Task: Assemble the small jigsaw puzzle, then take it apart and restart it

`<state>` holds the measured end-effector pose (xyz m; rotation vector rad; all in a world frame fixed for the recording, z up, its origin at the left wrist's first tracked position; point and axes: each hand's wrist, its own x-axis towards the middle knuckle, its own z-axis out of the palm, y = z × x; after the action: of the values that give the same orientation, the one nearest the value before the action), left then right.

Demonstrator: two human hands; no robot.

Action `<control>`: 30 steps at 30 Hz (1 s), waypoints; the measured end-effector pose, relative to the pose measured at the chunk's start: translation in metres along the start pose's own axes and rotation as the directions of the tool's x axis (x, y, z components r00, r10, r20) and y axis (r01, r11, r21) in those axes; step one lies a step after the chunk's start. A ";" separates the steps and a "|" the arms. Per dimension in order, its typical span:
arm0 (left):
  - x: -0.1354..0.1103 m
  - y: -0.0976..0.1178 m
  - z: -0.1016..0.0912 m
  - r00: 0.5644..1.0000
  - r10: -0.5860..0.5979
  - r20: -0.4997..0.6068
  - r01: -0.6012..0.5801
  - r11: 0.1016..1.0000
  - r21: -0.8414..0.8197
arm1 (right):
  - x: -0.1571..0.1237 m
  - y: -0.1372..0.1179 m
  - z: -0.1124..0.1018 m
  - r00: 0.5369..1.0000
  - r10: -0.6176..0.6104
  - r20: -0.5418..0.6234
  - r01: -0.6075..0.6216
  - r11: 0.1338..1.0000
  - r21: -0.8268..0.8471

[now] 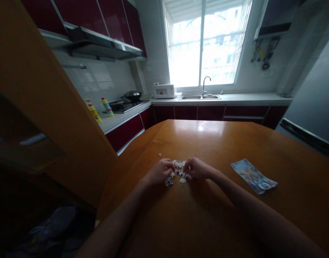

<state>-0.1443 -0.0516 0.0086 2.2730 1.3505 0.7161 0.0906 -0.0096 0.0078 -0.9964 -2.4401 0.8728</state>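
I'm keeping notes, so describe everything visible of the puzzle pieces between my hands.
The puzzle pieces lie loosely heaped on the brown table: small, flat, knobbed, possibly card, many white, some with blue or other colours. The left hand and right hand partly hide opposite sides and seem to touch some; whether any interlock is unclear.

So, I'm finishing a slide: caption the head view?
Left hand and right hand at loose puzzle pieces on a wooden table, a colourful sheet at right.
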 end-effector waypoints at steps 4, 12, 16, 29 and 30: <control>0.006 0.003 0.016 0.990 0.030 -0.138 -0.010 0.989 0.148 | 0.012 0.018 0.003 0.988 0.015 -0.153 -0.012 1.000 0.020; 0.013 0.006 0.029 0.994 0.044 -0.096 -0.017 0.963 0.268 | 0.014 0.033 0.025 0.921 0.003 -0.389 -0.015 0.999 -0.028; 0.015 -0.001 0.028 0.986 0.023 -0.168 -0.008 0.996 0.088 | 0.013 0.035 0.028 0.929 -0.023 -0.370 0.019 1.000 -0.013; 0.012 0.003 0.013 0.955 -0.103 -0.278 0.047 0.978 -0.201 | 0.016 0.034 0.027 0.862 0.034 -0.505 0.022 0.994 0.106; 0.012 0.003 0.012 0.954 -0.116 -0.276 0.060 0.978 -0.202 | 0.016 0.033 0.027 0.858 0.026 -0.513 0.024 0.996 0.090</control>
<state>-0.1302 -0.0431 0.0038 2.0010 1.4293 1.1285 0.0818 0.0091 -0.0324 -1.0374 -1.9260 0.6111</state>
